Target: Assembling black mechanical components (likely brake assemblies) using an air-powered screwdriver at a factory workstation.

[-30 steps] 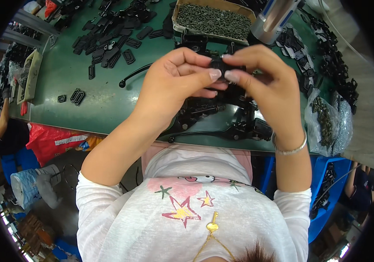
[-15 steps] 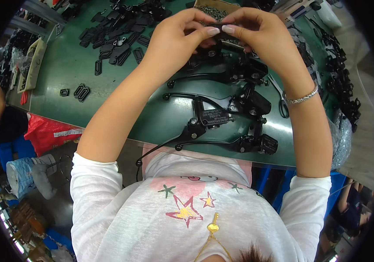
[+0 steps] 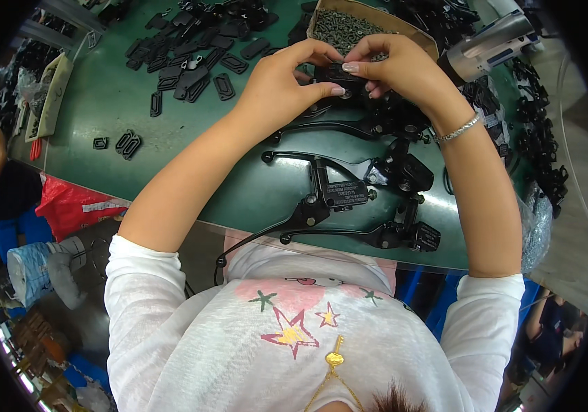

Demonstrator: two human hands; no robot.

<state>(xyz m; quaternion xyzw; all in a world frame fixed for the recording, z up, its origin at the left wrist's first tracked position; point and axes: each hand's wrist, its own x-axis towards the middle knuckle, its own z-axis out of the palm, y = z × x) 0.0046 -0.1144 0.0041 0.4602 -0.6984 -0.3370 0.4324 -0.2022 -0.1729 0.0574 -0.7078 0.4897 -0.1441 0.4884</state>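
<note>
— What have you got there?

— A small black brake-lever housing [image 3: 338,72]. My left hand [image 3: 287,86] and right hand [image 3: 393,69] pinch it from either side, fingertips closed on its edges, just in front of the cardboard box of screws [image 3: 349,27].

— How do you keep it steady?

— I'd say light, even pressure from both thumbs, with the part square to me so nothing slips.

— And the rest?

— The finished black levers [image 3: 349,192] lie on the green table [image 3: 170,137], nearer me than the box. Flat black plates [image 3: 191,65] are left of the box, a silver power tool [image 3: 489,44] right of it.
</note>
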